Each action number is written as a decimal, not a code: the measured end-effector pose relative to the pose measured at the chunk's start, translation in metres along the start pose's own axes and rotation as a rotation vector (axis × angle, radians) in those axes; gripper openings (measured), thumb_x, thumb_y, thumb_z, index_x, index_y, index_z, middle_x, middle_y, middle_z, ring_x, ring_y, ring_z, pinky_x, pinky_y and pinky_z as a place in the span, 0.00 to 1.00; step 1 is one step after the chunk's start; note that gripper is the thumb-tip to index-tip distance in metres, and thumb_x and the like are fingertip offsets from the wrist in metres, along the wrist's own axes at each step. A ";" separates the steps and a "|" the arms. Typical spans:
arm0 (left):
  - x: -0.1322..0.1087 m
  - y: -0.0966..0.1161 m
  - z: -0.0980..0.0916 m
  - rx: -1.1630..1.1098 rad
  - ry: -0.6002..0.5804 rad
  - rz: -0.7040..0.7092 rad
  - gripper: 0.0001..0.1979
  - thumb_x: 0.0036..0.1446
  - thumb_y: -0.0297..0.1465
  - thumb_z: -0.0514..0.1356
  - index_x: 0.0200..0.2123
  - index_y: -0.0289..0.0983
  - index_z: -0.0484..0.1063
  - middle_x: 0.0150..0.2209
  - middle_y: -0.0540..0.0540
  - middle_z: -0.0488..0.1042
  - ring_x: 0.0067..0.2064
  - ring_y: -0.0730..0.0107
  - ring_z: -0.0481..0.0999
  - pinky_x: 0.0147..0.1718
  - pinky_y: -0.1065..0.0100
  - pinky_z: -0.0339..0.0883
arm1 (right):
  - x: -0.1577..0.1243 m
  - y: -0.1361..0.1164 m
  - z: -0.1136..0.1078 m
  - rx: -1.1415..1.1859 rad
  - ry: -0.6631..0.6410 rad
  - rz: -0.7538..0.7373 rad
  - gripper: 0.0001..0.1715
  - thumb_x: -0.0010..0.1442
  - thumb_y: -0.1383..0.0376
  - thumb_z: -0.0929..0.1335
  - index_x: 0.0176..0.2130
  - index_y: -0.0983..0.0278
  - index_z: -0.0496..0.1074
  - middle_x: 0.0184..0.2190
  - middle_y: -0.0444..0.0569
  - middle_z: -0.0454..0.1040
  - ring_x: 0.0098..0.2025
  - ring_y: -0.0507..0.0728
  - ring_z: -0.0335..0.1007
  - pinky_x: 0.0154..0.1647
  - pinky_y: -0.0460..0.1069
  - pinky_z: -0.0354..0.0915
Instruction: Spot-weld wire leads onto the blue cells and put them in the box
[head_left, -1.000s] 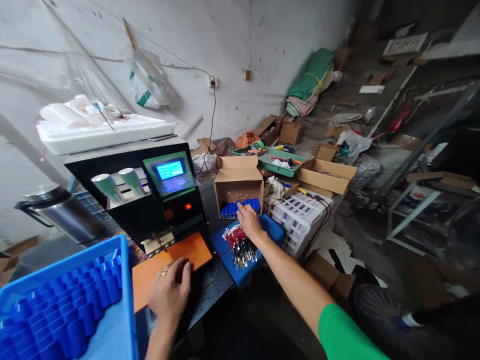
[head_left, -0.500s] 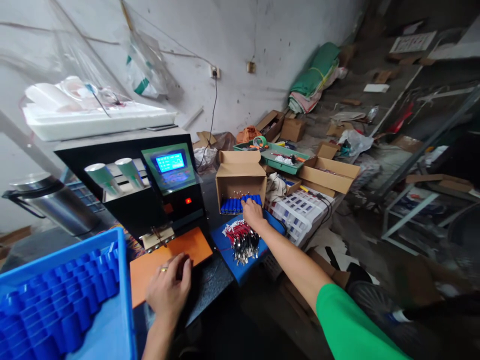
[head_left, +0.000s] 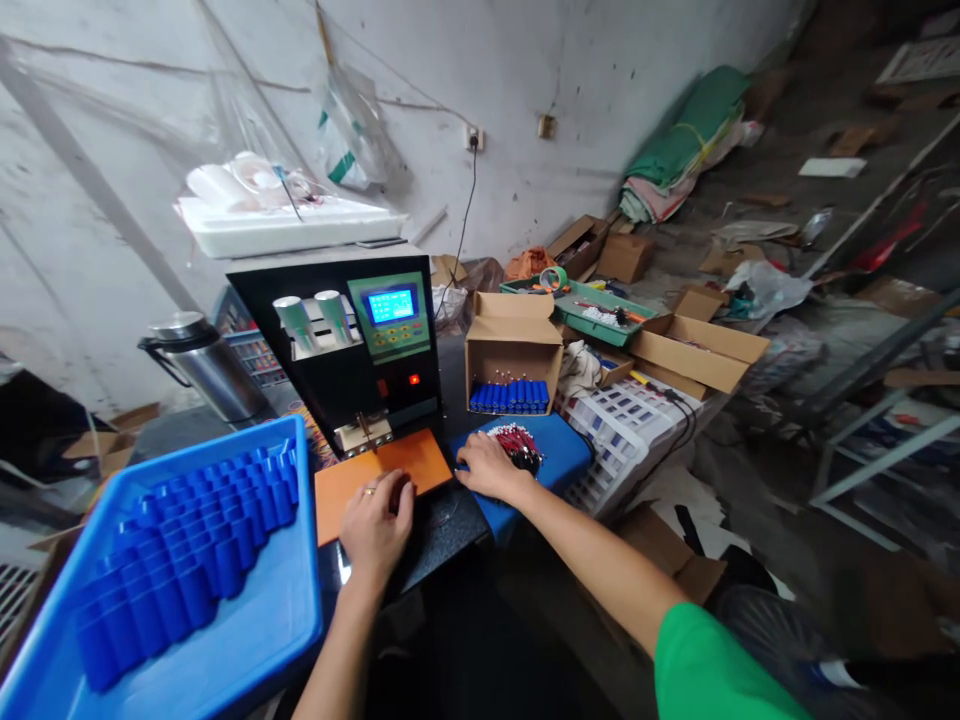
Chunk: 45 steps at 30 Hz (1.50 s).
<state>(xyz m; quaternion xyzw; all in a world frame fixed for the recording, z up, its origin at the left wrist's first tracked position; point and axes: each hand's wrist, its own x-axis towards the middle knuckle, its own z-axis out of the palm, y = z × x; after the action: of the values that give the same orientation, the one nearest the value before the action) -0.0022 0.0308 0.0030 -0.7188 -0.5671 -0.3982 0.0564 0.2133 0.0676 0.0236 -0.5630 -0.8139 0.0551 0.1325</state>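
The dark worktop (head_left: 442,530) runs beneath the left hand (head_left: 377,522), and the black machine (head_left: 337,385) looms on it just beyond, its screen (head_left: 391,306) lit. The big blue tray (head_left: 259,625), off to that hand's left, shows more fully than it did; the person's view has swung that way. Ahead of the right hand (head_left: 491,468) stands the open cardboard box (head_left: 517,330), and here's the real change: a moment ago that hand was in at its mouth, and now it has drawn back near the left one. The blue surface (head_left: 562,455) spreads to the right hand's right; the orange board (head_left: 429,462) sits under the left hand, which hasn't noticeably shifted on it. That left hand rests loosely curled; whether anything is tucked beneath it, I can't tell. The right, knuckles up and fingers bent, covers the left edge of the bundle of wires (head_left: 519,440), and I can't make out whether it came back with anything. As for the smaller pieces, the blue cylinders (head_left: 510,397) sit in a row inside the box, beyond the right hand, and blue wrapped pieces (head_left: 191,565) fill much of the tray. I'd judge that reach finished, the work now gathered in close between wires and board.
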 end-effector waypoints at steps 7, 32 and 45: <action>0.000 0.001 -0.002 0.006 -0.008 0.001 0.14 0.62 0.41 0.56 0.45 0.41 0.76 0.42 0.44 0.81 0.41 0.58 0.77 0.41 0.63 0.64 | 0.005 -0.001 0.013 0.271 0.162 0.161 0.07 0.58 0.69 0.69 0.30 0.66 0.78 0.35 0.54 0.76 0.44 0.60 0.70 0.49 0.53 0.62; -0.012 0.058 -0.030 -0.682 -0.068 -0.359 0.14 0.57 0.42 0.60 0.38 0.38 0.78 0.36 0.45 0.81 0.37 0.65 0.80 0.41 0.63 0.73 | -0.011 -0.082 -0.028 1.988 0.327 0.320 0.14 0.42 0.61 0.77 0.28 0.65 0.74 0.24 0.42 0.71 0.27 0.49 0.65 0.34 0.46 0.64; -0.023 0.052 -0.028 -0.803 -0.077 -0.396 0.12 0.58 0.40 0.59 0.36 0.36 0.73 0.33 0.47 0.77 0.35 0.68 0.76 0.39 0.67 0.70 | -0.010 -0.092 -0.010 2.058 0.319 0.407 0.16 0.43 0.59 0.79 0.25 0.64 0.73 0.21 0.42 0.70 0.26 0.50 0.65 0.31 0.47 0.64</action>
<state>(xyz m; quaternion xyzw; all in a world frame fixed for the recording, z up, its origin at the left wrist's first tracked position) 0.0270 -0.0205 0.0263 -0.5755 -0.4960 -0.5628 -0.3257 0.1361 0.0248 0.0538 -0.3060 -0.2391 0.6642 0.6388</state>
